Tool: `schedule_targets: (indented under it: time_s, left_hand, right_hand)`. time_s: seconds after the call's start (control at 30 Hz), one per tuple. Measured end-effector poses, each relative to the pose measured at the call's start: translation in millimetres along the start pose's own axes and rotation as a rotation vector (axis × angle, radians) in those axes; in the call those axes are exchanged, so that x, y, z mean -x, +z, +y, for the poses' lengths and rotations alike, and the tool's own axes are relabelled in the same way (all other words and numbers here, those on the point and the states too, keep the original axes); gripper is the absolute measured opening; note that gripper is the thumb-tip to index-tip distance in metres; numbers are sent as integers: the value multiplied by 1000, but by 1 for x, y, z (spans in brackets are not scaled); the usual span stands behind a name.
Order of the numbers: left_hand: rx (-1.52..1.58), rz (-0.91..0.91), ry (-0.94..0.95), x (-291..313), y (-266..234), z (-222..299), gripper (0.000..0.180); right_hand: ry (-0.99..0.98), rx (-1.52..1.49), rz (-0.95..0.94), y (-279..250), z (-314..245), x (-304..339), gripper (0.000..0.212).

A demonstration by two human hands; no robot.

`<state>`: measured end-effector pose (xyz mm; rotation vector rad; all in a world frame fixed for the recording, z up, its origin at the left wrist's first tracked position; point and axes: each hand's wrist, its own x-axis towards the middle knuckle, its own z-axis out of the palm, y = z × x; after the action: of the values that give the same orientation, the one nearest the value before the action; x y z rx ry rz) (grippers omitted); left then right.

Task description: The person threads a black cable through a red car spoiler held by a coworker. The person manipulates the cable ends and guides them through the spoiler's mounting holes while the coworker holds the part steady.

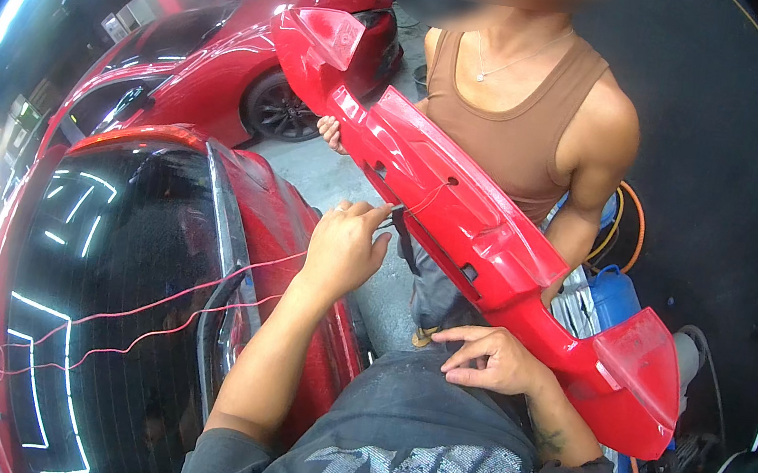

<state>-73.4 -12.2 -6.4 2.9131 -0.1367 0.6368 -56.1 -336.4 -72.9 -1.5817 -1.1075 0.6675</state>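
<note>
A long red car spoiler (459, 214) slants across the view, held up by a person facing me. My left hand (346, 244) is at its near edge, fingers curled, with the fingertips at a small dark piece (396, 214); what they grip is not clear. Thin red wires (190, 293) run from the rear window past my left wrist. Another thin wire (427, 197) leads from near my left fingertips toward a hole in the spoiler. Below the spoiler's lower edge, my right hand (499, 359) holds nothing, its fingers apart and pointing left.
On the left is a red car's dark rear window (117, 298). Another red car (231, 54) stands beyond it. The other person (517, 130), in a brown tank top, stands close across the spoiler. Behind them are a blue container (615, 296) and an orange hose (638, 232).
</note>
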Motion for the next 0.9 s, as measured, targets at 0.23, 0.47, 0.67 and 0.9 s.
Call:
schedule_targets:
  time_s: [0.23, 0.47, 0.67, 0.9]
  left_hand:
    - [31, -34, -135, -3, -4, 19, 27]
    - [-132, -104, -113, -9, -3, 32, 25]
    - [-71, -135, -247, -2, 10, 38, 29]
    - [125, -170, -331, -8, 5, 38, 23]
  right_hand:
    - [195, -20, 418, 18, 5, -40, 35]
    - [96, -722, 453, 10, 31, -160, 44]
    - [3, -808, 449, 9, 46, -158, 17]
    - [23, -873, 443, 12, 47, -144, 20]
